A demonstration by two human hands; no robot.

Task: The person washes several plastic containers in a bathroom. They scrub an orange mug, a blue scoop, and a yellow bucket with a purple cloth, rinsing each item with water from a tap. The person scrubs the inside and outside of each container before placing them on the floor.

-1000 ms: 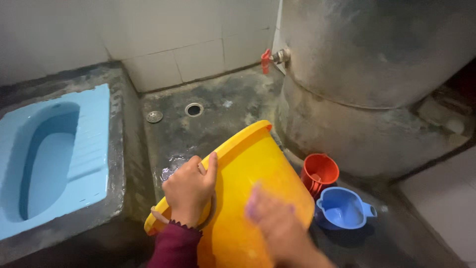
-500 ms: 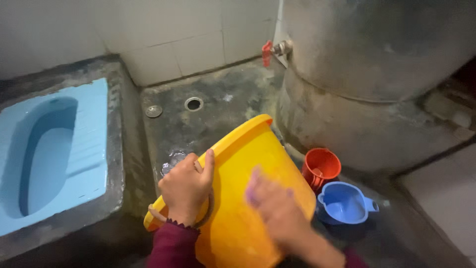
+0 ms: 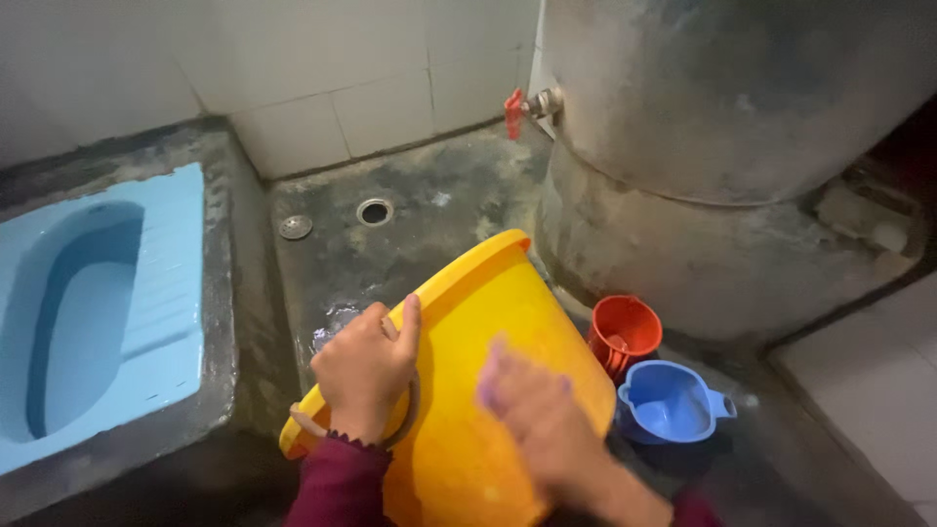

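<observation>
A yellow plastic bucket [image 3: 508, 322] lies tilted on its side over the wet concrete floor, mouth facing away from me. My left hand [image 3: 366, 371] grips its rim and wire handle at the left edge. My right hand [image 3: 537, 420] is blurred with motion and presses flat on the bucket's outer wall; something purple shows at its fingertips, too blurred to name. Both wrists wear maroon sleeves.
A red mug [image 3: 625, 334] and a blue jug [image 3: 672, 402] stand right of the bucket. A large grey metal tank [image 3: 722, 146] with a red-handled tap [image 3: 514, 109] fills the right. Two floor drains [image 3: 375, 211] and a blue squat toilet pan [image 3: 98, 293] lie left.
My right hand has slid back and forth over the bucket's side, staying blurred. The left hand keeps its grip on the rim. The view has shifted slightly.
</observation>
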